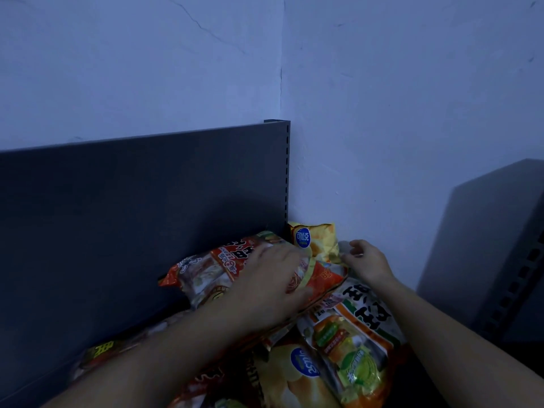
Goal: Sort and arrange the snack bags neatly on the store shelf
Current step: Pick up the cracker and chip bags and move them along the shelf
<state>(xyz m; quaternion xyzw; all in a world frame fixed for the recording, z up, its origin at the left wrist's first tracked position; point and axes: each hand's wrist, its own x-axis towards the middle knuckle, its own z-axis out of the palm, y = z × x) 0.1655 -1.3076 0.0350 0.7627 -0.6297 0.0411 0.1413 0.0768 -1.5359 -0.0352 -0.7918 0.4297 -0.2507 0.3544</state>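
Several snack bags lie heaped at the right end of a dark shelf. My left hand (273,285) rests flat with spread fingers on a red and orange bag (206,272) that lies on top of the heap. Behind it a yellow chip bag (321,237) with a round blue logo stands in the corner. My right hand (368,260) is beside that bag's lower right corner, fingers loosely curled, thumb tip at the corner; I see nothing held in it. A white, green and orange bag (357,334) lies under my right wrist, and another yellow chip bag (297,378) lies in front.
The shelf's dark back panel (117,216) runs along the left and ends at a slotted upright (286,178) in the wall corner. More red bags lie under my left forearm (103,353). A grey slotted shelf unit (500,245) stands at the right.
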